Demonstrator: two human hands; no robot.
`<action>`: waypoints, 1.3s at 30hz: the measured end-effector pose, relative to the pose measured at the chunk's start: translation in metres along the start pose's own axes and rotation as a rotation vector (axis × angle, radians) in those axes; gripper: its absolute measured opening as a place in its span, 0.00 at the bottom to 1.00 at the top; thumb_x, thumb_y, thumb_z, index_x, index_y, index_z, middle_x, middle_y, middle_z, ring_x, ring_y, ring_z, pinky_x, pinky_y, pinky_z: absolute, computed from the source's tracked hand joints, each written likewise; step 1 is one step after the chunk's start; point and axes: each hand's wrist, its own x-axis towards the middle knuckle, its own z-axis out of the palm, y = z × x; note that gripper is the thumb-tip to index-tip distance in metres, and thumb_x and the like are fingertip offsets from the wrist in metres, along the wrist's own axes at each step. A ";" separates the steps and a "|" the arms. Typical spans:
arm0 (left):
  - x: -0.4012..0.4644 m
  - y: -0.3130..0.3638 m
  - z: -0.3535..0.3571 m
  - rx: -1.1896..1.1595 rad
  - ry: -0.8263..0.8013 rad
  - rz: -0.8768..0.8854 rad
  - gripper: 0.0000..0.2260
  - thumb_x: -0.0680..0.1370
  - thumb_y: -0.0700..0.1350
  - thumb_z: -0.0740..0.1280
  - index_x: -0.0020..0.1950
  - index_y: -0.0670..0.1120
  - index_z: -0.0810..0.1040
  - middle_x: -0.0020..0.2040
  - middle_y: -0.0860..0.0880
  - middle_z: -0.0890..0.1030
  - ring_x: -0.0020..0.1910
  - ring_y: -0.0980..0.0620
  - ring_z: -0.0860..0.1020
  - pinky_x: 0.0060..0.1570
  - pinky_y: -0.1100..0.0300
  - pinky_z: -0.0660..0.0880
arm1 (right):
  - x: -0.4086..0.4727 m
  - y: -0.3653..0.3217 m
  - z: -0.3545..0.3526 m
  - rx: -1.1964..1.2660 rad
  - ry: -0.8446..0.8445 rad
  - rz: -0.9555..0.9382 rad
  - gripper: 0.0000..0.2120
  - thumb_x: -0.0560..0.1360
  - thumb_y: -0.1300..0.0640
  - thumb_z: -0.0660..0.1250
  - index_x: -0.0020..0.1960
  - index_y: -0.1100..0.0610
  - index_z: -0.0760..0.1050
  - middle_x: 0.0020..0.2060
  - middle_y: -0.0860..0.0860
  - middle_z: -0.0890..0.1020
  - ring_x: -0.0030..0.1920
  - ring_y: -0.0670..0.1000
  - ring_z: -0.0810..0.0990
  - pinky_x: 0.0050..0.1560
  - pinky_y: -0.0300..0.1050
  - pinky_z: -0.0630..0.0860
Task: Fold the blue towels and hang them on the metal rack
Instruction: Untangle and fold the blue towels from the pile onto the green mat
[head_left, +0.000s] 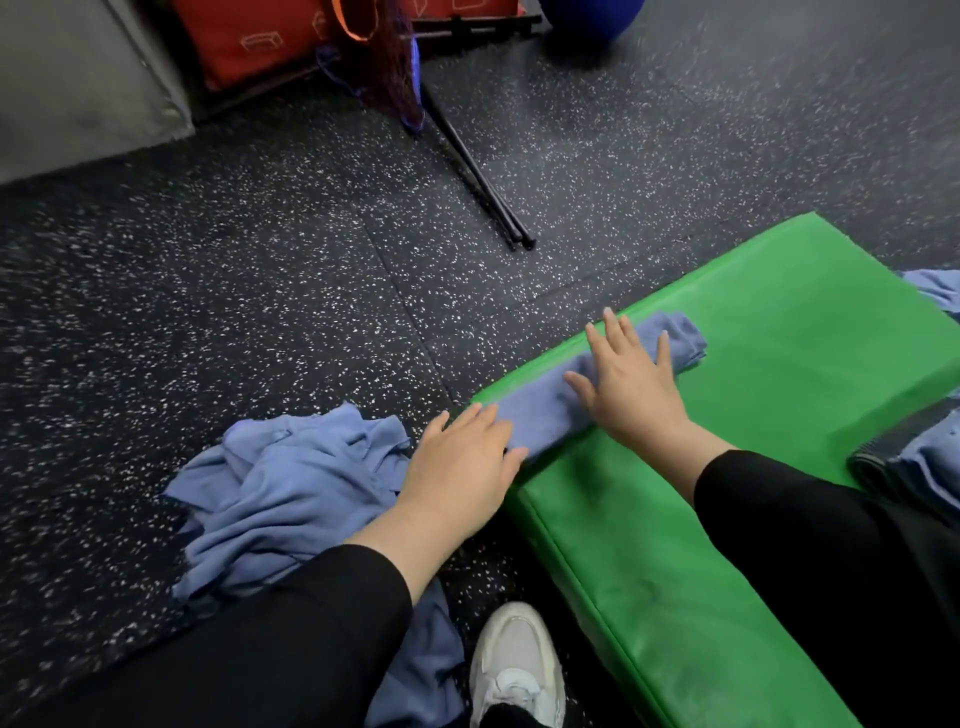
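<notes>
A blue towel (540, 410), folded into a long narrow strip, lies along the near-left edge of a green padded mat (779, 364). My right hand (631, 384) presses flat on the strip's middle with fingers spread. At the strip's near end my left hand (462, 467) rests flat on it, fingers straight. A heap of crumpled blue towels (291, 488) lies on the floor to the left of the mat, under my left forearm. The metal rack is not in view.
Black rods (478, 171) lie on the speckled black floor beyond the mat. More blue cloth (935, 291) shows at the mat's right side, with a dark rolled item (893, 452) beside it. Red cushions (260, 41) and a grey block (78, 88) stand at the back left. My white shoe (514, 670) is below.
</notes>
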 end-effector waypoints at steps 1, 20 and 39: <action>-0.008 -0.007 -0.005 -0.024 0.045 -0.032 0.17 0.85 0.57 0.56 0.64 0.49 0.77 0.67 0.50 0.77 0.70 0.48 0.72 0.68 0.49 0.68 | 0.000 -0.010 -0.007 0.031 0.032 -0.064 0.33 0.81 0.39 0.58 0.80 0.56 0.59 0.81 0.54 0.55 0.81 0.54 0.53 0.77 0.66 0.45; -0.235 -0.228 -0.099 0.128 -0.187 -0.468 0.11 0.84 0.51 0.59 0.57 0.47 0.77 0.56 0.46 0.79 0.53 0.43 0.78 0.44 0.54 0.69 | -0.063 -0.346 -0.010 -0.120 -0.550 -0.578 0.21 0.81 0.47 0.63 0.70 0.56 0.70 0.64 0.56 0.77 0.64 0.59 0.76 0.60 0.50 0.74; -0.272 -0.209 -0.185 -0.433 0.105 -0.496 0.22 0.84 0.57 0.60 0.75 0.50 0.71 0.66 0.48 0.80 0.62 0.46 0.78 0.59 0.52 0.75 | -0.092 -0.384 -0.116 0.621 -0.117 -0.359 0.04 0.82 0.56 0.63 0.54 0.56 0.73 0.44 0.50 0.79 0.46 0.54 0.77 0.43 0.45 0.66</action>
